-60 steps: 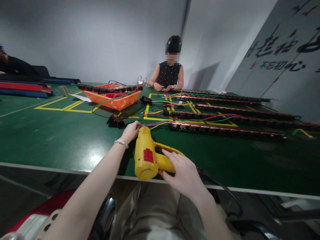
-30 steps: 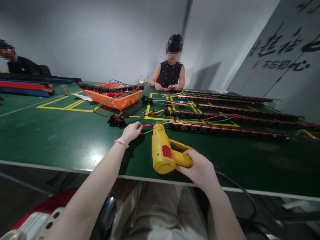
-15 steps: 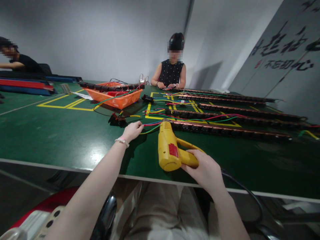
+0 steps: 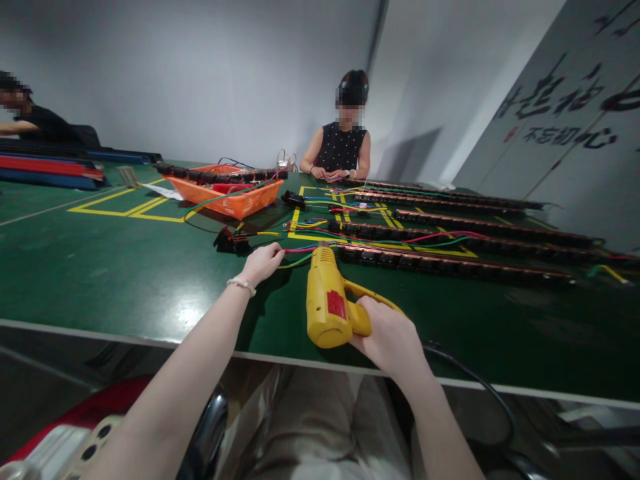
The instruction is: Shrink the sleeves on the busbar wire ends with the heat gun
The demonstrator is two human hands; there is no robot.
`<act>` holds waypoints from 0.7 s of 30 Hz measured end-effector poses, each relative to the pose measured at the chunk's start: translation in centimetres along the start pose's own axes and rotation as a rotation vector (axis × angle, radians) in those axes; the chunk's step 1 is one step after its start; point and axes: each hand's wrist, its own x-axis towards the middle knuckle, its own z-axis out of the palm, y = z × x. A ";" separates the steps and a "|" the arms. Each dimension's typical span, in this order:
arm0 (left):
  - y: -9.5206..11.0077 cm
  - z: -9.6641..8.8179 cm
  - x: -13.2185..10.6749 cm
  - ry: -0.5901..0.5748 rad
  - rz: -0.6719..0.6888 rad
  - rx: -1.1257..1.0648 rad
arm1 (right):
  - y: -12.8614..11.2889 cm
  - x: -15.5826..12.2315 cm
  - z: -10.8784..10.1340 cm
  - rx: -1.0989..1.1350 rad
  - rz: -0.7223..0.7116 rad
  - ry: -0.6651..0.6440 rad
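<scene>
My right hand [image 4: 393, 333] is wrapped round the handle of a yellow heat gun [image 4: 326, 300]. Its nozzle points away from me, at the coloured wires [image 4: 300, 249]. My left hand [image 4: 263, 263] pinches the ends of these red, blue and green wires, which run right toward a long black strip with copper edges [image 4: 450, 263]. The nozzle tip is over or beside the wires; I cannot tell whether it touches them. Just beyond my left hand lies a black connector block [image 4: 231, 240] with short leads. My fingers hide the wire tips.
Several more copper-edged strips [image 4: 500, 230] lie behind on the green table [image 4: 125, 280]. An orange basket [image 4: 235, 203] holds another strip. A co-worker [image 4: 343, 143] sits opposite, hands on the table. Another person [image 4: 45, 127] is at far left. A black cord [image 4: 480, 377] hangs at right.
The heat gun and my right hand have moved a little to the left, and the nozzle has shifted left along the wires. My left hand keeps its pinch.
</scene>
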 end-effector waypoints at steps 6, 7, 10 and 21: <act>-0.1 0.2 0.0 0.035 0.030 -0.035 | -2.1 -0.3 1.5 0.008 -0.061 0.076; -0.1 0.2 0.0 0.040 0.036 -0.034 | -2.4 -0.3 1.7 -0.001 -0.068 0.085; -0.3 0.4 0.0 0.056 0.051 -0.031 | -3.3 -0.3 2.1 -0.030 -0.084 0.106; -0.1 0.1 0.1 0.042 0.021 -0.087 | -4.6 -0.6 2.3 0.011 -0.169 0.101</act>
